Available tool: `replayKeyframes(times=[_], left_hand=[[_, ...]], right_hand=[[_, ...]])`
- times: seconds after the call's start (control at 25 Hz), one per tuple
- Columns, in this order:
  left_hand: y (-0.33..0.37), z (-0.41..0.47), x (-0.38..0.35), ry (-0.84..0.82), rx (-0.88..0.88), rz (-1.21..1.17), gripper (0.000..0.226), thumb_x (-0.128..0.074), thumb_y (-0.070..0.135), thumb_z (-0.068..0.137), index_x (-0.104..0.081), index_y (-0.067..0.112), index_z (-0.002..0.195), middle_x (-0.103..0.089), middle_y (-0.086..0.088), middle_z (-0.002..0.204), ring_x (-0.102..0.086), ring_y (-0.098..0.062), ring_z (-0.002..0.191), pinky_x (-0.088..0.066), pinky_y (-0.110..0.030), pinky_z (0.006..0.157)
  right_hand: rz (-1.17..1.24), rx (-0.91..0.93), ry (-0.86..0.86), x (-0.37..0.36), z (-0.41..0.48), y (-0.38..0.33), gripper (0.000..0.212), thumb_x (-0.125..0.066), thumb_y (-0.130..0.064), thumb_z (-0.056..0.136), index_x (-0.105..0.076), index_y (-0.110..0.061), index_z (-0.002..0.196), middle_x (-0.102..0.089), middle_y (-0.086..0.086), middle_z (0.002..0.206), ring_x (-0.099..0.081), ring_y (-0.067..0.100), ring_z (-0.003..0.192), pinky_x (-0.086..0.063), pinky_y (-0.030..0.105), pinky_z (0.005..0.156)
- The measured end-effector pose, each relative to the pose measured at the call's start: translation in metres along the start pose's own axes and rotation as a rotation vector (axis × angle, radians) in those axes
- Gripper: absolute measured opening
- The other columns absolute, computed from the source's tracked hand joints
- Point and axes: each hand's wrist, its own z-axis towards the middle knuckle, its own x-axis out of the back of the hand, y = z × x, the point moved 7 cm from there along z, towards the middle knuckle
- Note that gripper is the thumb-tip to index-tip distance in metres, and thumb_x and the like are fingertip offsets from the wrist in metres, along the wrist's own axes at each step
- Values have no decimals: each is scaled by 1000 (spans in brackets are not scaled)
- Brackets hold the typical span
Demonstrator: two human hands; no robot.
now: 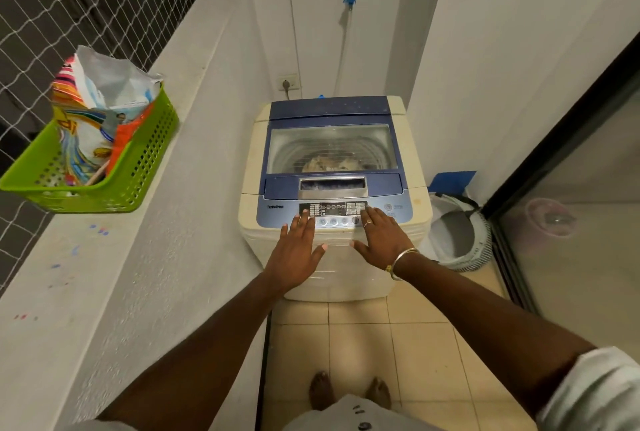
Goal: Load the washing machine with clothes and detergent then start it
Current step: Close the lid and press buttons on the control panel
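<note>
Our left hand [294, 252] and right hand [382, 240] rest flat, gripping nothing, on the panel [277, 214] of the washing machine [252, 153]; perhaps clothes [329, 164] lie under its closed lid [329, 110]. Left of it, a ledge [104, 257] bears a green basket [138, 171].

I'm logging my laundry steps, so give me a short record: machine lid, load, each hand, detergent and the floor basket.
lid: closed, clear window
load: clothes visible in the drum through the window
left hand: flat, fingertips on control panel, left end
right hand: flat, fingertips on panel, right end
detergent bags: in green basket on the ledge, left of washing machine
floor basket: right of machine, looks empty
</note>
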Motion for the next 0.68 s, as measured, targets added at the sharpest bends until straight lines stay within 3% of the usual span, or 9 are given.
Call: replayKeyframes(times=[0.28, 0.52, 0.68], left_hand=[[-3, -3, 1, -14, 8, -20, 72, -26, 57, 101, -7, 17, 158, 1, -4, 166, -1, -24, 153, 0, -41, 121], [-7, -1, 3, -8, 12, -18, 72, -27, 57, 101, -7, 18, 157, 1, -4, 166, -3, -24, 153, -1, -41, 121], [-8, 2, 3, -4, 11, -9, 72, -29, 56, 101, -8, 17, 157, 0, -4, 166, -3, -25, 153, -1, -41, 121]], right_hand=[[-42, -164, -104, -2, 14, 39, 86, -51, -63, 87, -27, -9, 148, -29, 11, 154, -27, 29, 143, -32, 51, 113], [-72, -190, -208, -16, 19, 49, 91, -51, -65, 86, -20, -10, 151, -15, 11, 161, -19, 32, 147, -30, 53, 114], [-56, -197, -220, -18, 24, 51, 91, -54, -65, 84, -23, -10, 150, -21, 11, 157, -25, 33, 143, -33, 54, 111]])
